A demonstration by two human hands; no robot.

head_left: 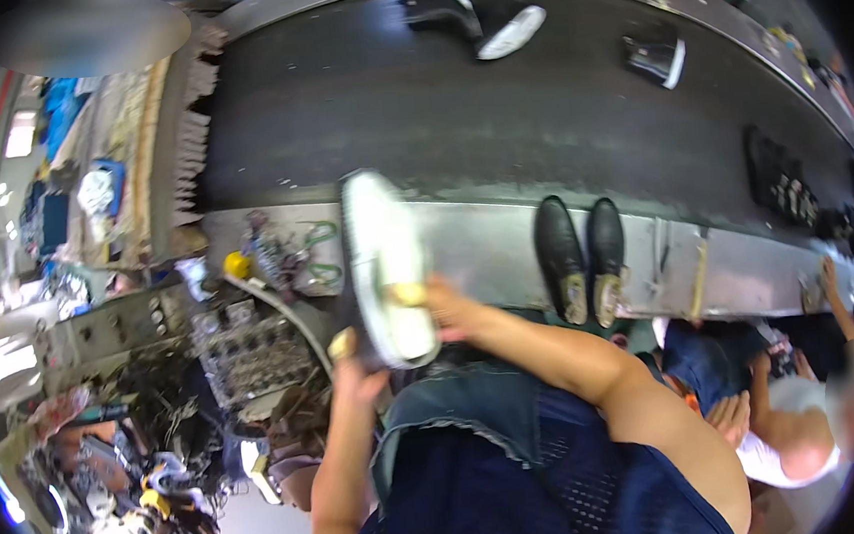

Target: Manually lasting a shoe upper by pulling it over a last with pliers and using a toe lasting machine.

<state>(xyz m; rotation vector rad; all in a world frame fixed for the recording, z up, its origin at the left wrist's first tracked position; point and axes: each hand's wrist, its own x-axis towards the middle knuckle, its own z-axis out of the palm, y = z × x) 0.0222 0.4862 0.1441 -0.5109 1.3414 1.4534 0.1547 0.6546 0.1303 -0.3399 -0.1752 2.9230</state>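
A dark shoe with a white sole (385, 240) is held up in front of me, its sole turned toward me and blurred by motion. My left hand (357, 375) grips its dark upper near the lower end. From the other side my right hand (453, 310) closes on the sole's edge, a finger lying across the white surface. Something yellow covers a fingertip on each hand, perhaps finger cots. Just right of my hands, a pair of black slip-on shoes (559, 252) stands side by side on the metal ledge (482, 263).
Beyond the ledge runs a wide dark conveyor belt (334, 104) carrying several dark shoes with white soles (512, 32). At left stand a cluttered machine (253, 356) and a yellow knob (237, 264). Green-handled scissors (323, 255) lie on the ledge. Another person (790, 419) sits close at right.
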